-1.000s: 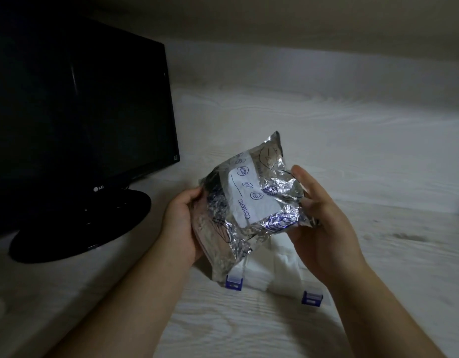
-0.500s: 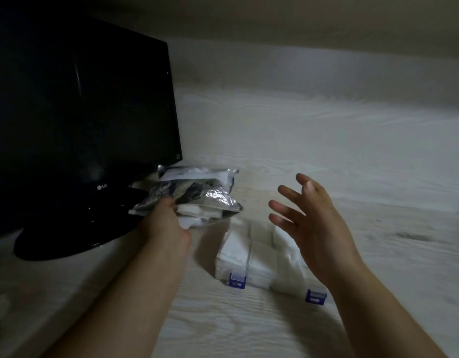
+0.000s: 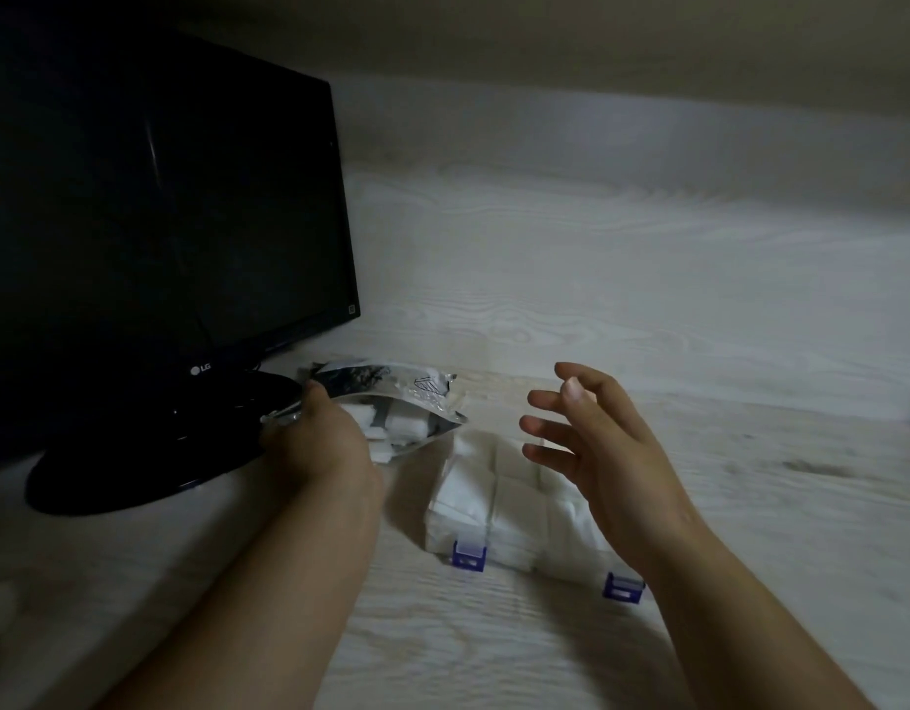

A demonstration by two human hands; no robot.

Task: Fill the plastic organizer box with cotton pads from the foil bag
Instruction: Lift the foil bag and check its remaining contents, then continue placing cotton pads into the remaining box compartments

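As left hand (image 3: 314,445) grips foil bag (image 3: 407,394) — right hand (image 3: 614,453) hovers.

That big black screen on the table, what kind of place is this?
Probably a desk at home or in a small office: a black LG monitor stands on a pale wood-grain desktop, with a foil bag of cotton pads and a plastic organizer box beside it.
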